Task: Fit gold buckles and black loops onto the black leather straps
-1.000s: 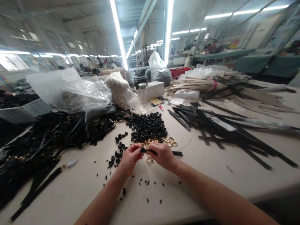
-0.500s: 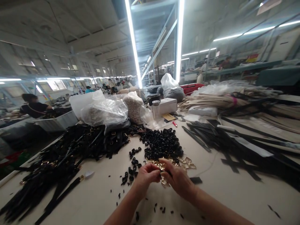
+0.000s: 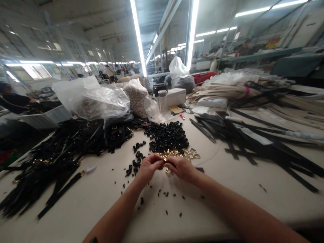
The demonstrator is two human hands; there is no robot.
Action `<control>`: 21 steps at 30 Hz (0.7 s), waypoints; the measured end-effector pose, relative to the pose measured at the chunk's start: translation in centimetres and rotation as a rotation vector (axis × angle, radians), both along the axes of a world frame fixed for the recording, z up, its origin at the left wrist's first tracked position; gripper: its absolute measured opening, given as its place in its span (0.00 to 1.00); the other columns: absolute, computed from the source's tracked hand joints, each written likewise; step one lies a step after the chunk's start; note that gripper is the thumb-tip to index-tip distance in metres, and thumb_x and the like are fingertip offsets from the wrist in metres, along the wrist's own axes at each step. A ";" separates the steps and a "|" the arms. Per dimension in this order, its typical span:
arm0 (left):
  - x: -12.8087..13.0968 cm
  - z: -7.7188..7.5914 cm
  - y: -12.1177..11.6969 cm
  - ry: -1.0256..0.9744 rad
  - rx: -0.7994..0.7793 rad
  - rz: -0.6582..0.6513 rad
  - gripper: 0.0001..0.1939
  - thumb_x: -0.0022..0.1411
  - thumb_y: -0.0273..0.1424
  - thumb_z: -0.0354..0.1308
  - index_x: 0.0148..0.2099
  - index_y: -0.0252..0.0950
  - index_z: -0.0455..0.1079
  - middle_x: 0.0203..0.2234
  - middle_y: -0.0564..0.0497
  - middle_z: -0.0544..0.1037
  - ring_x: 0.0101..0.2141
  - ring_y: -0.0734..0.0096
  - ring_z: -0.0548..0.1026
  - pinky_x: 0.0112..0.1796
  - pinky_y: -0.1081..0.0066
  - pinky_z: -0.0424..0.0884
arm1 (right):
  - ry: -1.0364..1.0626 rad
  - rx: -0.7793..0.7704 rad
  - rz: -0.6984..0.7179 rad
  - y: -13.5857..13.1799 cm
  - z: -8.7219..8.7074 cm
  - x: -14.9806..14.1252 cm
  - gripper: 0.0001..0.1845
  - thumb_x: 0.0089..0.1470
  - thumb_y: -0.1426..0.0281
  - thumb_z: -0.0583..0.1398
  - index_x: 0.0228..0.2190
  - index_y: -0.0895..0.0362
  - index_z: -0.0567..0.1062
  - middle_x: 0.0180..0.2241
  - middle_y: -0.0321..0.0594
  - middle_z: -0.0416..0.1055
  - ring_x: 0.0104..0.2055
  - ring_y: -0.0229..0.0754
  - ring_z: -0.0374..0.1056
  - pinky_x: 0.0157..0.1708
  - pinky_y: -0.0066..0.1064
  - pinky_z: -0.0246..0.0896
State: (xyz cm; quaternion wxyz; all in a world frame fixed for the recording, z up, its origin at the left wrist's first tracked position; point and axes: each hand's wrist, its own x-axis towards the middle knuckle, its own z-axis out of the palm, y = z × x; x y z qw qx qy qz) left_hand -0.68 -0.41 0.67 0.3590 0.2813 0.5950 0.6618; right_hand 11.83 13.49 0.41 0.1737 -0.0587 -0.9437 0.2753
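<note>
My left hand (image 3: 149, 167) and my right hand (image 3: 183, 168) meet over the table, fingertips pinched together. A small black strip-like piece (image 3: 170, 163) shows between them, mostly covered by the fingers, so its exact kind is unclear. Just beyond the hands lie gold metal buckles (image 3: 192, 154), and behind those a heap of small black loops (image 3: 167, 135). More loose black loops (image 3: 136, 162) lie left of my left hand. Tiny black bits (image 3: 165, 194) are scattered on the table below my wrists.
Black straps with gold buckles (image 3: 76, 138) are piled at the left. Flat black strips (image 3: 243, 135) and bundled beige strips (image 3: 227, 89) cover the right. Plastic bags (image 3: 101, 101), a clear jar (image 3: 162, 101) and a white box (image 3: 176, 97) stand behind. A person (image 3: 12, 99) is far left.
The camera view has tilted down and swung slightly right, so the table contents sit higher and further left. Both hands stay pinched together over the same spot near the buckles.
</note>
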 end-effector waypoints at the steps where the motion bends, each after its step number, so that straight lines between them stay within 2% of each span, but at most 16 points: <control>1: -0.1 0.2 -0.1 0.003 -0.007 0.021 0.15 0.44 0.37 0.71 0.31 0.33 0.73 0.22 0.51 0.75 0.23 0.74 0.71 0.29 0.73 0.68 | 0.003 0.016 0.001 0.2 0.0 0.0 0.13 0.61 0.63 0.54 0.31 0.57 0.73 0.28 0.39 0.73 0.28 0.38 0.66 0.29 0.27 0.51; 4: -0.4 0.6 -0.1 0.017 -0.032 0.069 0.17 0.44 0.38 0.70 0.33 0.34 0.73 0.24 0.51 0.76 0.24 0.74 0.72 0.30 0.72 0.69 | -0.005 0.045 -0.015 0.7 0.3 0.0 0.13 0.60 0.64 0.55 0.29 0.57 0.73 0.27 0.39 0.72 0.28 0.36 0.63 0.28 0.27 0.48; 7: -0.8 0.4 -0.2 0.112 -0.068 0.087 0.16 0.47 0.39 0.68 0.34 0.34 0.72 0.25 0.52 0.76 0.24 0.74 0.72 0.30 0.73 0.68 | -0.008 0.047 -0.084 1.3 0.6 -0.1 0.13 0.60 0.65 0.54 0.29 0.57 0.74 0.26 0.38 0.72 0.27 0.36 0.62 0.28 0.27 0.47; 11: -2.1 -0.4 -0.9 0.407 -0.178 0.041 0.13 0.52 0.41 0.64 0.35 0.36 0.73 0.26 0.51 0.76 0.26 0.72 0.72 0.30 0.72 0.67 | 0.002 0.002 -0.273 2.1 0.7 -0.1 0.14 0.60 0.64 0.54 0.28 0.58 0.74 0.24 0.38 0.71 0.26 0.36 0.60 0.27 0.27 0.45; 13: -3.0 -0.5 -1.2 0.607 -0.277 0.024 0.12 0.55 0.41 0.61 0.36 0.37 0.74 0.29 0.50 0.78 0.28 0.68 0.73 0.32 0.70 0.69 | 0.006 -0.017 -0.304 2.5 0.6 -0.2 0.14 0.60 0.64 0.54 0.29 0.58 0.74 0.24 0.38 0.71 0.25 0.35 0.60 0.26 0.27 0.45; 15: -3.7 -0.4 -1.3 0.836 -0.362 0.045 0.12 0.58 0.39 0.58 0.39 0.38 0.75 0.34 0.48 0.79 0.34 0.64 0.75 0.39 0.65 0.69 | 0.010 -0.030 -0.300 2.7 0.5 -0.2 0.14 0.60 0.64 0.54 0.29 0.58 0.74 0.24 0.38 0.70 0.25 0.35 0.60 0.26 0.27 0.45; 17: -4.0 -0.3 -1.3 1.056 -0.402 0.073 0.13 0.60 0.38 0.56 0.43 0.38 0.74 0.43 0.45 0.78 0.43 0.58 0.74 0.48 0.61 0.66 | 0.012 -0.038 -0.300 2.7 0.4 -0.2 0.14 0.60 0.64 0.54 0.29 0.58 0.74 0.23 0.38 0.70 0.24 0.35 0.59 0.26 0.27 0.45; 19: -4.3 -0.2 -1.2 1.210 -0.452 0.088 0.18 0.61 0.38 0.55 0.51 0.36 0.71 0.52 0.41 0.73 0.53 0.54 0.68 0.55 0.57 0.59 | 0.003 -0.045 -0.303 2.6 0.4 -0.3 0.14 0.60 0.63 0.54 0.29 0.57 0.75 0.23 0.38 0.70 0.25 0.35 0.60 0.26 0.27 0.45; 21: -4.8 -0.2 -1.3 1.280 -0.570 0.121 0.25 0.62 0.40 0.54 0.58 0.35 0.66 0.58 0.39 0.67 0.58 0.49 0.61 0.58 0.53 0.54 | -0.015 -0.056 -0.303 2.6 0.4 -0.3 0.13 0.60 0.63 0.55 0.30 0.57 0.75 0.24 0.38 0.71 0.25 0.36 0.60 0.26 0.27 0.45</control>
